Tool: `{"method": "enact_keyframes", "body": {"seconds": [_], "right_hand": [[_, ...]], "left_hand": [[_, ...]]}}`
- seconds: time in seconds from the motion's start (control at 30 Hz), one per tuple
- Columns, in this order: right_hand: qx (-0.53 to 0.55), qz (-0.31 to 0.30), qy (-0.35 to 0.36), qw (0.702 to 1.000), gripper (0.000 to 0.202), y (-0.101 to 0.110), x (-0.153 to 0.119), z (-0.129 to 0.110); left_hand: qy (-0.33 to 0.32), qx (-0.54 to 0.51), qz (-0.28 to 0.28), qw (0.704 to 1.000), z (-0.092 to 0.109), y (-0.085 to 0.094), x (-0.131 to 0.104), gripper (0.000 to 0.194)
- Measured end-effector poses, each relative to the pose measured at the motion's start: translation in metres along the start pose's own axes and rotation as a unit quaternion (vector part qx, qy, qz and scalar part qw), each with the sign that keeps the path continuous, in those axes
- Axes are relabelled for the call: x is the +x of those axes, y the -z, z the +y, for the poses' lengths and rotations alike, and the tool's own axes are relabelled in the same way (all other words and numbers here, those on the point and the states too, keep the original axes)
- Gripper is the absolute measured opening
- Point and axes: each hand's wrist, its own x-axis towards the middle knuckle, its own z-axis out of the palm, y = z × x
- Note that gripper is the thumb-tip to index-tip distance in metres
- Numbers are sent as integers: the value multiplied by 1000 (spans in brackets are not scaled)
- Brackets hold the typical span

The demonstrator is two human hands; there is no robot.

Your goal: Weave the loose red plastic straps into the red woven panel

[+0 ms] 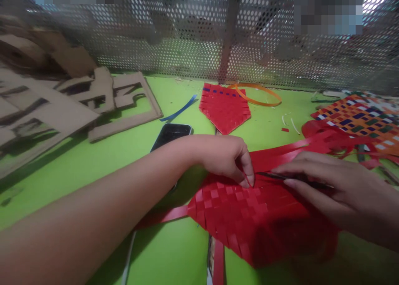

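A woven piece of red plastic strips (pixel 230 210) lies on the green table, with loose strips running off toward the upper right and left. My left hand (pixel 230 162) reaches across it, thumb and forefinger pinched on a red strip at the weave's upper edge. In my right hand (pixel 336 193) is a pair of dark tweezers (pixel 274 175), lying nearly flat above the red strips. Their tip points left, close beside my left fingertips. Part of the weave is hidden under my right hand and its shadow.
A phone (pixel 171 135) lies behind my left forearm. Farther back are a finished-looking red woven piece (pixel 224 108), an orange strip loop (pixel 262 97) and a blue strip (pixel 179 109). Cardboard cutouts (pixel 131 122) pile up left; a multicoloured weave (pixel 358 116) lies right. A perforated metal screen (pixel 187 39) borders the table.
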Motion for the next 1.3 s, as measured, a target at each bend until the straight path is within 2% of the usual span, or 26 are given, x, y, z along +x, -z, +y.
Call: {"method": "enact_keyframes", "body": {"seconds": [0.07,0.27,0.37,0.5,0.57,0.63,0.77,0.83,0.93,1.07,1.3], "right_hand": [[-11,3,-30,999,19,-3,3,-4],[-21,-23,-28,999,14,-3,3,-2],[-48,-2,-46,998,16,1,2,4],[-74,43,-34,996,23,0,3,3],[-82,71,-30,994,23,-6,2,-4],[-78,74,-36,994,23,-17,1,-14],[-39,19,8,999,21,-38,0,-33],[-22,18,14,999,19,-45,0,-40],[-14,47,-20,999,16,-51,-1,-49],[-34,116,-45,992,16,-59,-1,-55],[-92,144,-8,985,20,-66,3,-57]], "left_hand": [[0,0,3,1000,-1,0,0,20],[3,-13,8,1000,-2,1,-2,18],[3,-14,3,1000,-2,2,-2,17],[1,-15,2,1000,-2,2,-1,17],[-2,-14,0,1000,-2,2,-1,18],[-4,-12,-3,1000,-3,2,-1,19],[-12,-2,1,1000,-3,1,-1,18],[-13,2,3,1000,-2,1,-1,18],[-3,4,4,1000,0,0,-2,18],[14,2,12,1000,4,-3,0,18],[25,23,28,999,6,-7,1,17]]}}
